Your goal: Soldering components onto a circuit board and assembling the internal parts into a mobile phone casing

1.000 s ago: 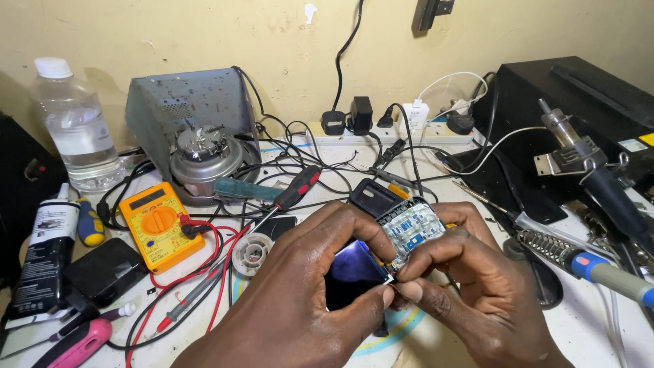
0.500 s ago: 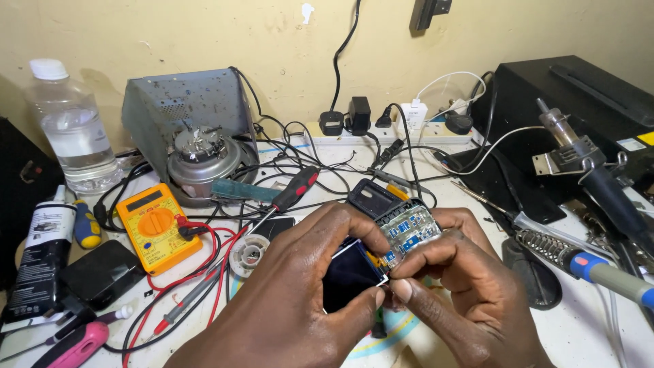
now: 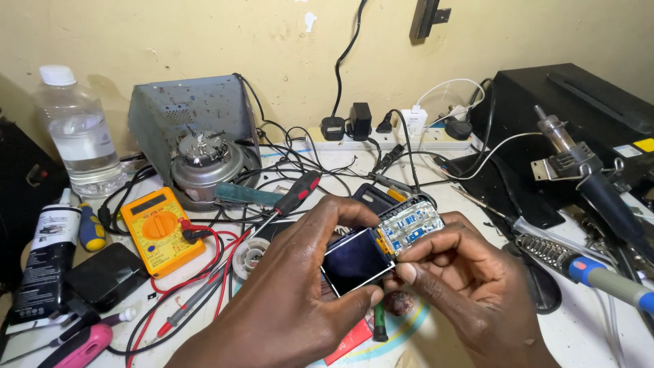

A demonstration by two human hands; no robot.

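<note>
Both hands hold a small opened phone (image 3: 388, 242) above the bench, near the middle of the head view. Its dark screen (image 3: 355, 262) faces up and its blue circuit board (image 3: 411, 227) shows at the far end. My left hand (image 3: 293, 300) grips the screen's left and lower edges, thumb under its bottom edge. My right hand (image 3: 470, 286) pinches the right side where screen meets board. A black phone cover (image 3: 373, 197) lies just behind.
A yellow multimeter (image 3: 160, 228) with red leads lies left, beside a grey fan unit (image 3: 197, 146) and a water bottle (image 3: 80, 136). A red-handled screwdriver (image 3: 289, 201) lies behind my left hand. A soldering iron (image 3: 586, 269), hot-air tool (image 3: 589, 174) and black box (image 3: 579, 109) stand right. Power strip (image 3: 381, 136) at the wall.
The screen has swung up flatter toward the camera and now shows its full dark face. My left thumb has shifted under its lower edge. Both hands stayed in place.
</note>
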